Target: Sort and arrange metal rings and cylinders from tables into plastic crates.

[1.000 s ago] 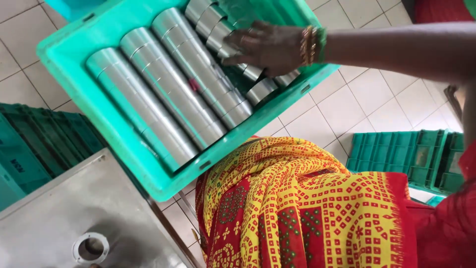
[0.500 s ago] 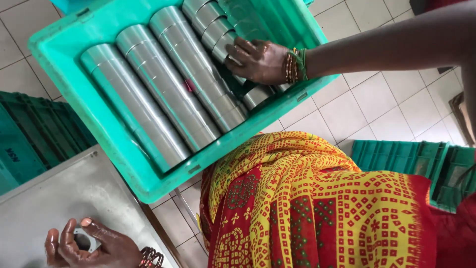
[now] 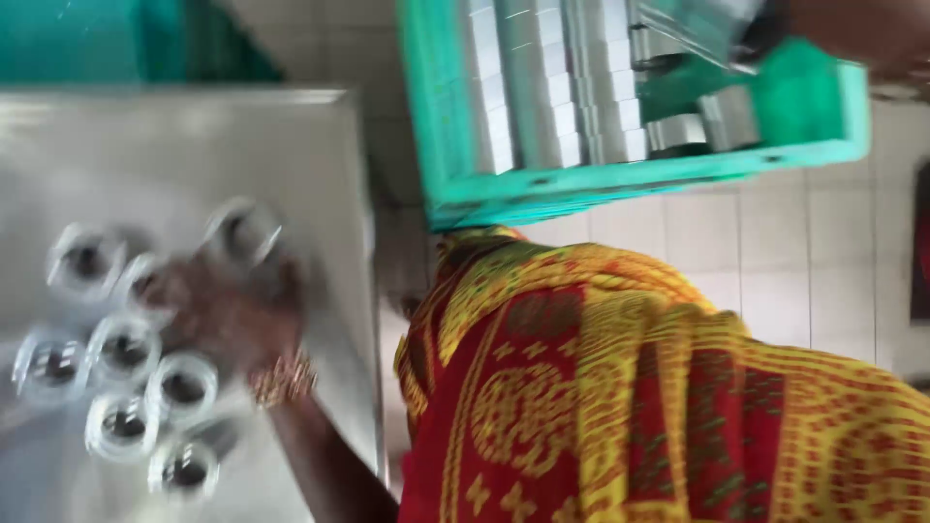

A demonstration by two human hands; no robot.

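My left hand point(image 3: 228, 315) blurred, resting among metal rings point(image 3: 124, 349) on steel table point(image 3: 291, 145); grip unclear. Rings cluster left of and below it. My right hand barely in frame, up at green crate point(image 3: 804, 107) of metal cylinders point(image 3: 542, 87); grip unreadable.

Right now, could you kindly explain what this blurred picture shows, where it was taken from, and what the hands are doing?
There is no machine here: a camera worn on a person's head looks down at that person's own two hands. The left hand rests among a cluster of shiny metal rings lying on a grey metal table; the blur hides whether it grips one. The right hand, at the top edge, reaches into a green plastic crate holding rows of stacked metal pieces. The patterned red and yellow garment covers the person's lap. The tiled floor lies below.
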